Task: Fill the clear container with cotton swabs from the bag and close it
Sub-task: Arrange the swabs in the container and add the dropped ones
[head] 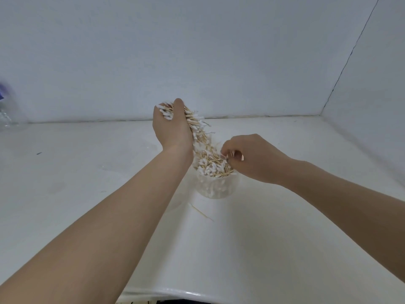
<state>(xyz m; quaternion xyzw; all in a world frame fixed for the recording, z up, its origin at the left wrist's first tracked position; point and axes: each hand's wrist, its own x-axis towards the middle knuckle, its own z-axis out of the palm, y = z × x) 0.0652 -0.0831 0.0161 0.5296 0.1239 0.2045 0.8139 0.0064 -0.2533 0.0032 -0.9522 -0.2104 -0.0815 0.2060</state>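
Note:
A clear round container (215,188) stands on the white table, heaped above its rim with wooden-stick cotton swabs (211,165). My left hand (171,128) is raised above and left of it, gripping a large bundle of swabs (194,120) that streams down into the container. My right hand (252,159) sits at the container's right rim with its fingers curled, pinching a few swabs at the top of the heap. One or two loose swabs (200,212) lie on the table in front of the container. The container's lid is not in view.
A clear plastic bag with purple print (6,106) lies blurred at the far left edge. White walls close the table (285,238) at the back and right. The table's front edge runs along the bottom.

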